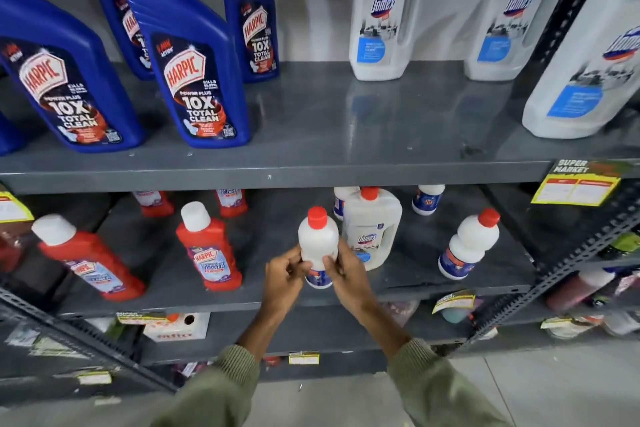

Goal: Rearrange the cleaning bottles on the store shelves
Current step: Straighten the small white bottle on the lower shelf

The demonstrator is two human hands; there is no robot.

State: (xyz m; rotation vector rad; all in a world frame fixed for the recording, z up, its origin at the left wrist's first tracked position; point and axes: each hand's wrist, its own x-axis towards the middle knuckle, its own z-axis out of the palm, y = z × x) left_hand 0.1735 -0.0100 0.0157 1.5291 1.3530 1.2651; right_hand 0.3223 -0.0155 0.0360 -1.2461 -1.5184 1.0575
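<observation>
A small white bottle with a red cap (pixel 318 243) stands upright at the front of the middle grey shelf (pixel 166 302). My left hand (pixel 283 276) grips its lower left side and my right hand (pixel 343 270) grips its right side. Right behind it stands a larger white Domex jug (pixel 372 229) with a red cap. A second small white bottle (pixel 467 246) stands to the right. Red Harpic bottles (pixel 207 246) with white caps fill the left of this shelf.
On the upper shelf (pixel 311 166), blue Harpic bottles (pixel 194 59) stand at the left and big white Domex jugs (pixel 381 14) at the right. More small bottles (pixel 427 199) sit at the back of the middle shelf. A slotted black upright (pixel 568 263) crosses the right side.
</observation>
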